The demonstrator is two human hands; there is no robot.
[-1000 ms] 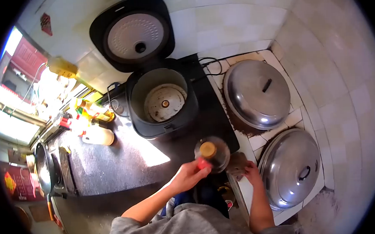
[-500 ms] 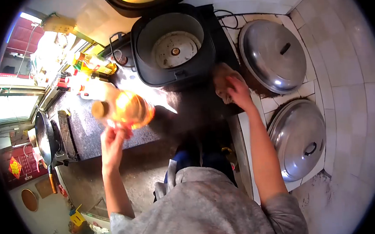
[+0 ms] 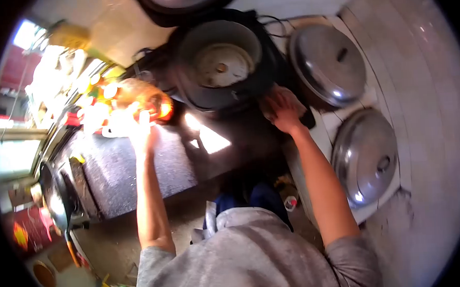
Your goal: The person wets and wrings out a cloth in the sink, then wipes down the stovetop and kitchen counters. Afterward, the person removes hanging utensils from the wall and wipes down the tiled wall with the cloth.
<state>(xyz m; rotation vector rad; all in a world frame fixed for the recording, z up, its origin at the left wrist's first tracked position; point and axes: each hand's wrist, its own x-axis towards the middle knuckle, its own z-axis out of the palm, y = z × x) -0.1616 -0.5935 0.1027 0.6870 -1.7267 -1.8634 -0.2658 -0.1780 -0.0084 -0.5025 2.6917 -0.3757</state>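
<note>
A dark bench (image 3: 132, 172) runs along the left and centre, with a patch of sunlight on it. Towards its far side stands a black cooker (image 3: 222, 99), its raised lid (image 3: 183, 1) partly cut off at the far edge; the well holds no inner pot, and a pale, spotted plate shows at the bottom. To the right, on a tiled surface, sit a far domed lid (image 3: 327, 63) and a near domed lid (image 3: 365, 160), both metal.

An amber-lit bottle (image 3: 147, 100) is left of the cooker, near a glaring cluster of other bottles (image 3: 95, 109). The left hand (image 3: 144, 130) grasps its near side, though glare hides most of the fingers; whether its base rests on the bench, I cannot tell. A cloth (image 3: 297, 108) lies just beside the cooker's right near corner, under the right hand (image 3: 282, 112), whose fingers spread over it; I cannot tell whether they grip.

A loose hold or the dazzle could let the bottle knock its neighbours over. A hard push on the cloth might bump the cooker. No brand, label or writing can be read through the blur and glare.
</note>
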